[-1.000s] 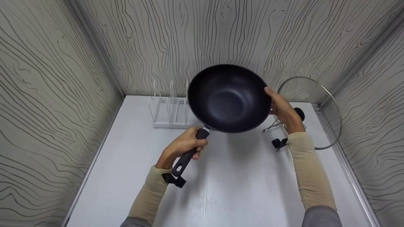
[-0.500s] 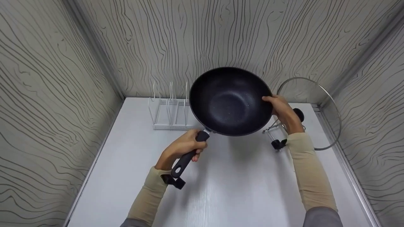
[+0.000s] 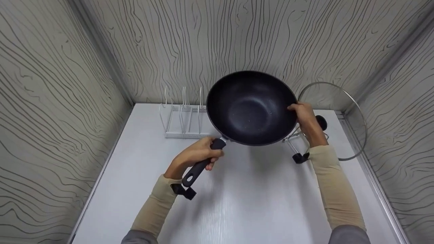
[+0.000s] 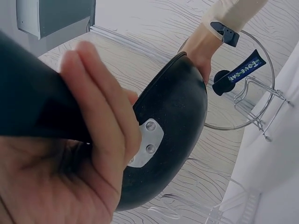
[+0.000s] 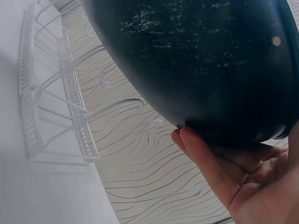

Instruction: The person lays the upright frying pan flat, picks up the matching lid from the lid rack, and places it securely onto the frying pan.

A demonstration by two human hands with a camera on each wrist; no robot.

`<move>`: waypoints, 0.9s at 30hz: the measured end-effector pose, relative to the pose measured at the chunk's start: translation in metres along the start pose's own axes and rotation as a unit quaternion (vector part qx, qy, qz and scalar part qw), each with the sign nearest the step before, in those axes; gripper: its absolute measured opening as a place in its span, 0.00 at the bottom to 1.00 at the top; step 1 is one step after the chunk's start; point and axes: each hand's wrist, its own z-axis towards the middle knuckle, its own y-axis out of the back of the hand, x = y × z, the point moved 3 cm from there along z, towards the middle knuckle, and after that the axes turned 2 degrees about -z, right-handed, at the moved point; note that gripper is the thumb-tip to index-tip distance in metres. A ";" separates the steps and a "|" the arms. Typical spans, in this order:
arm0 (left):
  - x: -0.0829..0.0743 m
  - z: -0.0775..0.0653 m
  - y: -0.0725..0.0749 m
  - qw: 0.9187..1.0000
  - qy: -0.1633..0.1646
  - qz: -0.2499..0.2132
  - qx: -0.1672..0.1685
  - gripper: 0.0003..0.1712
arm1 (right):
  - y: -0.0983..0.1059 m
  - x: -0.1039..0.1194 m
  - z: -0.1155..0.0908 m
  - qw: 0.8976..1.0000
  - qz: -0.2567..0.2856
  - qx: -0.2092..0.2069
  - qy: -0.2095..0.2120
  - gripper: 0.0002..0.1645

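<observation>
A black wok (image 3: 251, 112) is held up over the white table, tilted so its inside faces the head camera. My left hand (image 3: 200, 154) grips its dark handle (image 3: 200, 166) close to the metal bracket (image 4: 148, 142), which shows in the left wrist view. At the right rim is my right hand (image 3: 305, 117), thumb over the edge inside the wok and fingers (image 5: 210, 168) against its outside. The right wrist view shows the wok's scuffed dark underside (image 5: 201, 60). Part of the white wire rack is hidden behind the wok.
A white wire rack (image 3: 183, 135) with upright loops stands at the back left of the table (image 3: 237, 203). At the right, a clear lid with a metal rim (image 3: 365, 128) and black knob (image 3: 321, 122) leans upright in a metal stand (image 3: 292, 145). Patterned walls enclose three sides.
The wok has shifted slightly to the right in both hands. My right hand has moved a little lower along the rim, while my left hand keeps its grip on the handle.
</observation>
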 end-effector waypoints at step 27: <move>-0.010 -0.018 0.022 0.992 0.008 0.128 -0.013 0.22 | -0.005 -0.007 -0.016 0.994 0.059 -0.087 0.027 0.17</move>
